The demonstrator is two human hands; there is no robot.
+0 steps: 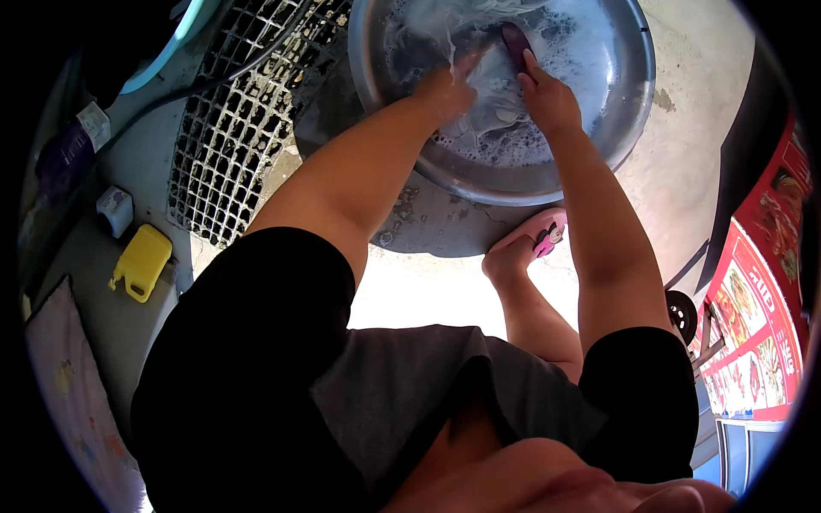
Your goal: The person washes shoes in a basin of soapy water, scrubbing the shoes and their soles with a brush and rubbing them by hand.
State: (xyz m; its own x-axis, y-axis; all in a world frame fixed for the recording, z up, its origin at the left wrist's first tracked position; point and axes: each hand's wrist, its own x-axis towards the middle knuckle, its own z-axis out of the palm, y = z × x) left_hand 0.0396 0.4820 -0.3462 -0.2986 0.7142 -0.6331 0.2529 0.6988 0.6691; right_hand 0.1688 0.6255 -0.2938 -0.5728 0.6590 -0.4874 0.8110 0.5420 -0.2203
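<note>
A wide metal basin (pixel 637 111) holds sudsy, greyish water and a wet, pale cloth (pixel 500 103). Folds of this cloth lie around and over my left hand (pixel 446 92), whose fingers are closed on it and partly hidden by fabric and suds. My right hand (pixel 550 101) grips a dark purple scrub brush (pixel 516 43), long and rounded at its far end; its bristles are out of sight. The brush is over the cloth, to the right of my left hand.
A metal grate (pixel 227 120) lies left of the basin, with a dark hose (pixel 184 92) across it. Farther left are a yellow jug (pixel 144 261), a small white container (pixel 115 210) and a teal tub (pixel 175 43). My foot in a pink slipper (pixel 534 235) is beside the basin.
</note>
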